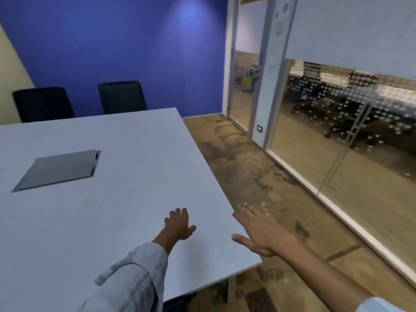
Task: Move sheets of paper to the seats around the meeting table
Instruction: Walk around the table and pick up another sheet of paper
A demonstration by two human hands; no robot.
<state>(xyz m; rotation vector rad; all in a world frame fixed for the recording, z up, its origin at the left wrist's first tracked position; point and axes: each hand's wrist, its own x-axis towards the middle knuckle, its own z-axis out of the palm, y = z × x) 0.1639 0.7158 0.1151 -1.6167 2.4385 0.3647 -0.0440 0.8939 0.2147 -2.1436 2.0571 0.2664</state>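
Blue-walled mtg room, white counter (pixel 112 221) bare; no paper in view. 2 chairs (pixel 122 97) at far edge. Left hand (pixel 179 224) resting flat, right hand (pixel 258 230) spread, both empty. Sheets likely light, floppy: pinch at an edge.

Pale grey-blue shirt sleeves (pixel 135 275), left cuff rolled back

Smooth matt table (pixel 112 221), dull grey metal hatch (pixel 58 170), glossy glass wall (pixel 337 154), mottled carpet (pixel 247 172).
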